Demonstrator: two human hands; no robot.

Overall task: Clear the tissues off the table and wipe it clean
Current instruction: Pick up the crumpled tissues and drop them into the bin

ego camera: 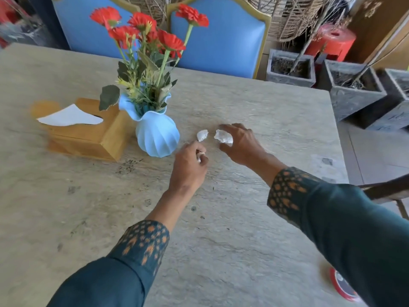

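A small tissue scrap (pixel 201 156) is being pinched in the curled left hand (pixel 188 169). The right hand (pixel 241 145), fingers spread, is being cupped over one of two crumpled tissues (pixel 223 136) lying on the table (pixel 221 218); the other tissue (pixel 202 135) is lying just beside it.

Daylight all over, pretty soft and even, no hard shadows on the table (pixel 254 229), just faint smudges of shade under the vase (pixel 157 138) and the tissue box (pixel 88 138). No glare to speak of. Centre is fairly crisp, but toward 10 and 11 o'clock it smears into blur. Wide-angle bend shows at the rim, the table edge at 3 o'clock bows. Slightly soft, compressed look overall.
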